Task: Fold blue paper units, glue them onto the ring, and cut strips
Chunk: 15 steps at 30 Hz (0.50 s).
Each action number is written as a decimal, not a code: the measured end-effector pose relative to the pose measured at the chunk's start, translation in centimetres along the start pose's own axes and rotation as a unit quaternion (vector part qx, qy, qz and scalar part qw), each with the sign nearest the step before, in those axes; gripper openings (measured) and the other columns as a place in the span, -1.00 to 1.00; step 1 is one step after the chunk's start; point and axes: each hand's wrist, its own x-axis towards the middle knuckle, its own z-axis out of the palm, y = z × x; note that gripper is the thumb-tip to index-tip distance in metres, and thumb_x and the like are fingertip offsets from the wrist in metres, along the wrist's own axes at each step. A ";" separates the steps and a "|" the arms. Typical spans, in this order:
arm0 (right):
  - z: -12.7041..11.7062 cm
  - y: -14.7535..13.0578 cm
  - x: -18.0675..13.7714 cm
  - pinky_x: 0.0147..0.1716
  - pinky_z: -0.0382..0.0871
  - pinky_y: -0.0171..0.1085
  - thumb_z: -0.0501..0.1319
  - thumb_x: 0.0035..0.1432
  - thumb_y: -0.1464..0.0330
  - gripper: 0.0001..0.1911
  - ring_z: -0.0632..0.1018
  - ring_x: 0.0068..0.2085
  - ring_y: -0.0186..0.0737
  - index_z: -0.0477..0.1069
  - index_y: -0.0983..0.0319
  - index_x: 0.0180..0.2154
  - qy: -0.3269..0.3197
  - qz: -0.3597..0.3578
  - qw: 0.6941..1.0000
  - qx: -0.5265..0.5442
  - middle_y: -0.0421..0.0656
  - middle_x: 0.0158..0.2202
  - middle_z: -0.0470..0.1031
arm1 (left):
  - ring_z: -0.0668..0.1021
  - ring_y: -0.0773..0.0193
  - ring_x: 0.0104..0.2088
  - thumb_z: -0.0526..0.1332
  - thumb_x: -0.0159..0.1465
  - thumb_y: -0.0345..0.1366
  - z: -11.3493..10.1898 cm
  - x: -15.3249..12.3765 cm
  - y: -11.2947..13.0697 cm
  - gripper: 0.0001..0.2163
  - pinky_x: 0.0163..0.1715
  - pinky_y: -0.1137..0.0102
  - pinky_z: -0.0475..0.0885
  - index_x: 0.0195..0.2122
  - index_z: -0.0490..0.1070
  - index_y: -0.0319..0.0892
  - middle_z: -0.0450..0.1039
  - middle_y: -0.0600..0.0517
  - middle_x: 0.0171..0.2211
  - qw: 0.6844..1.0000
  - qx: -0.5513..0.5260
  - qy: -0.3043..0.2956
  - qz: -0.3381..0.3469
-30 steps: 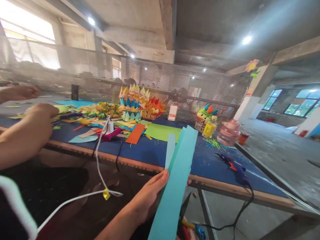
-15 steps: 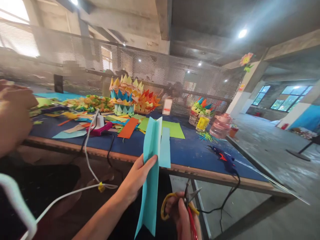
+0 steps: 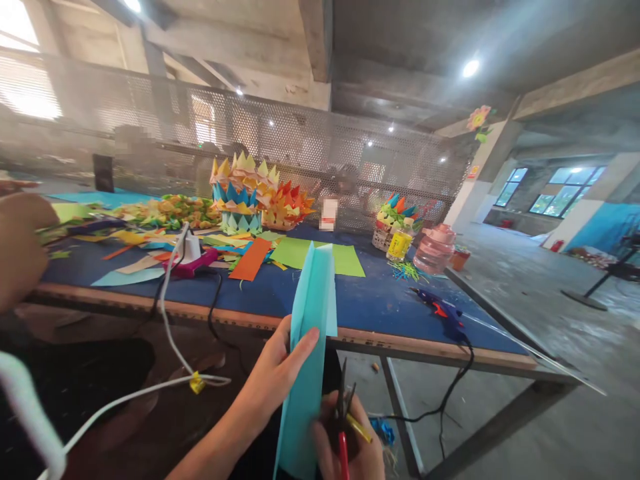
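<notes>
My left hand (image 3: 280, 360) grips a long folded sheet of light blue paper (image 3: 306, 393), its thumb lying across the front face. The sheet stands upright above my lap, in front of the table's edge. In my right hand (image 3: 350, 440) is a pair of scissors (image 3: 343, 407), with red and yellow handles and the blades slightly apart, pointing up. That hand is at the lower right edge of the paper, and its fingers look blurred there. Behind the folded sheet, another light blue piece (image 3: 332, 313) lies partly hidden on the table.
Green paper (image 3: 347, 260), an orange strip (image 3: 250, 260) and several scraps lie on the blue table (image 3: 380, 307). Paper crowns (image 3: 243, 200) stand behind. At right are a glue gun (image 3: 440, 310), a pink jug (image 3: 434, 248) and trailing cords. Another person's arm (image 3: 23, 247) shows at left.
My right hand with the scissors has moved left against the paper, and the blades have come closer together. The folded paper has turned and its folds have closed up. The view has shifted slightly.
</notes>
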 end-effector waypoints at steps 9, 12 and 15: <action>-0.8 -0.5 0.9 -0.60 0.19 -0.48 0.44 -0.27 0.27 -0.67 0.26 -0.58 -0.43 0.37 0.21 -0.47 -0.024 0.053 0.998 -0.009 -0.33 -0.59 0.27 | 0.47 0.17 -0.04 0.14 0.24 0.01 -1.0 -0.7 -0.4 -0.55 -0.08 0.40 0.36 0.07 0.35 -0.13 0.47 -0.03 -0.02 0.989 -0.142 -0.025 -0.030; -0.9 -0.7 1.0 -0.60 0.18 -0.48 0.47 -0.31 0.28 -0.64 0.25 -0.58 -0.43 0.37 0.22 -0.46 -0.022 0.072 0.997 -0.004 -0.34 -0.60 0.26 | 0.48 0.14 -0.05 0.11 0.27 0.00 -1.4 -0.5 -1.3 -0.58 -0.08 0.36 0.36 0.02 0.41 -0.14 0.49 -0.04 -0.04 0.985 -0.161 -0.036 -0.043; -0.9 -0.4 1.0 -0.59 0.22 -0.47 0.47 -0.28 0.28 -0.65 0.30 -0.58 -0.42 0.39 0.22 -0.43 -0.043 0.095 0.994 0.036 -0.32 -0.59 0.32 | 0.52 0.14 -0.15 0.17 0.24 -0.06 -1.8 -0.4 -2.0 -0.66 -0.14 0.36 0.38 -0.08 0.50 -0.14 0.54 -0.02 -0.11 0.995 -0.092 -0.046 -0.017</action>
